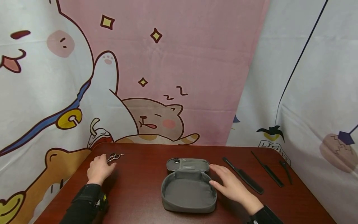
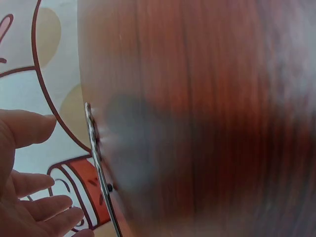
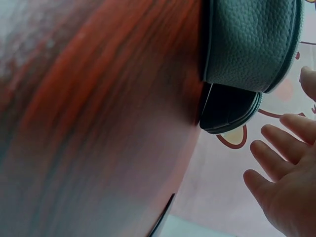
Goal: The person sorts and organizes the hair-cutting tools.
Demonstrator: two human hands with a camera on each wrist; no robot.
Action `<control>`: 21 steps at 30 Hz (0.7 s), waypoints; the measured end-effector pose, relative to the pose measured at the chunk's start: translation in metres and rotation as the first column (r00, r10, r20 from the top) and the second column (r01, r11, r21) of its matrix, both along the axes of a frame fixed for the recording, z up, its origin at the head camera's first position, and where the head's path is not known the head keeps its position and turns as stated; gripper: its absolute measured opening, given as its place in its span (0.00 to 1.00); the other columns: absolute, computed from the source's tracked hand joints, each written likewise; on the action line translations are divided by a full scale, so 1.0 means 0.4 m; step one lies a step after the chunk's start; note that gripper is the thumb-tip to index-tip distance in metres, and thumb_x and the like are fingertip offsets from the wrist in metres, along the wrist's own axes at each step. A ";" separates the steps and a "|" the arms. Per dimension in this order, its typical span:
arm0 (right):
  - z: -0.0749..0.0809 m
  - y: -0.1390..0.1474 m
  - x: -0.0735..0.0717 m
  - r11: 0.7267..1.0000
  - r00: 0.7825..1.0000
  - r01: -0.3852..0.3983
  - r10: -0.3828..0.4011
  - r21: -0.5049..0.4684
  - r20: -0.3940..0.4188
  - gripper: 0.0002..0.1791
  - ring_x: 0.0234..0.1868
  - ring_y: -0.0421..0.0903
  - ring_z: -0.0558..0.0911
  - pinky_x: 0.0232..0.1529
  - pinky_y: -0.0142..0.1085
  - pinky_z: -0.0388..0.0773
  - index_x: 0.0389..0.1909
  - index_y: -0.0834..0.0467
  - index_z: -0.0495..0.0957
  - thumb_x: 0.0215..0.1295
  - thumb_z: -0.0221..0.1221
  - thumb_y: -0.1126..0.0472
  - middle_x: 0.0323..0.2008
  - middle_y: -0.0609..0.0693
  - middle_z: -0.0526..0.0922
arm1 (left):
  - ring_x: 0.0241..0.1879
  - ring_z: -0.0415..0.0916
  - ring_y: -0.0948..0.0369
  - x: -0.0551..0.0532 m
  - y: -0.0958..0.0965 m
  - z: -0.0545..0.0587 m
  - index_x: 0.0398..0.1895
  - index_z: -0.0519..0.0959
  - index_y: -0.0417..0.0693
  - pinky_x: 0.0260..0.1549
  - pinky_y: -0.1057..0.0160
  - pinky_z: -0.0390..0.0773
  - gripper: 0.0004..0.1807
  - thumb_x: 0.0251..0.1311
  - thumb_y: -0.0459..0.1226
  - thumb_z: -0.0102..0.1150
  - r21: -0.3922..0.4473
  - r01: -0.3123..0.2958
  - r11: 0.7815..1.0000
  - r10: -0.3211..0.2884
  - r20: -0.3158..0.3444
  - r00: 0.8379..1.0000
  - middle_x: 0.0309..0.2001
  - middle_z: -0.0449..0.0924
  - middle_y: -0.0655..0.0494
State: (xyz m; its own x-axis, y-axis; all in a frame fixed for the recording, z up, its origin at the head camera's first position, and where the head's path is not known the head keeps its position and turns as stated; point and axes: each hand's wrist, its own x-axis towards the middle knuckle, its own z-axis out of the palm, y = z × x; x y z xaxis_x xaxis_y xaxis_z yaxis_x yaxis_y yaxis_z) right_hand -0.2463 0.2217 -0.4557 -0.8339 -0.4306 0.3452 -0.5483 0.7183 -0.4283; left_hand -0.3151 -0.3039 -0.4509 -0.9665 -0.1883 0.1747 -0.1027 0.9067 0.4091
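The silver scissors lie on the reddish-brown table near its far left corner, their finger loops and a small curved finger rest turned to the right, their other end running toward the left hand; from the left wrist they show edge-on, a thin shiny strip with a small dark knob near the handles.

The grey case stands near the middle of the table, opened out, its near half a deep rounded shell, its far half shallower, with a pale label and a metal ring-shaped piece at its left end; the right wrist view shows pebbled, leather-like walls and a zip along the rim.

The left hand is beside the scissors, thumb well apart from the loosely bent fingers, gripping nothing; whether a fingertip touches the metal I cannot tell. The right hand is at the case's right side, fingers spread and lightly bent, thumb apart, holding nothing; its fingertips come up to the rim in the head view, though contact cannot be told.

Right of that hand lie a broad black comb, a slim black tail comb and a small dark tool, too small to identify; a cartoon-printed cloth hangs behind.
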 end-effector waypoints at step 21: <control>0.031 -0.055 0.010 0.992 0.993 -0.108 0.111 0.064 -0.040 0.34 0.70 0.61 0.64 0.61 0.64 0.63 0.70 0.63 0.66 0.70 0.60 0.48 0.69 0.61 0.67 | 0.42 0.71 0.34 -0.025 -0.084 0.002 0.53 0.69 0.25 0.33 0.38 0.74 0.25 0.61 0.39 0.59 -0.010 0.027 1.000 -0.026 0.125 0.992 0.44 0.72 0.27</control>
State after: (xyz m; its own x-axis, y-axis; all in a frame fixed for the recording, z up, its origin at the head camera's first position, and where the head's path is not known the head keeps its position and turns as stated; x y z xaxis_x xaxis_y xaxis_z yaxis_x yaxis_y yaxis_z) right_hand -0.2421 0.1999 -0.4432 -0.7653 -0.5401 0.3503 -0.6423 0.6770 -0.3594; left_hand -0.3250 -0.3376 -0.4502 -0.9854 -0.1609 0.0549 -0.1279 0.9144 0.3840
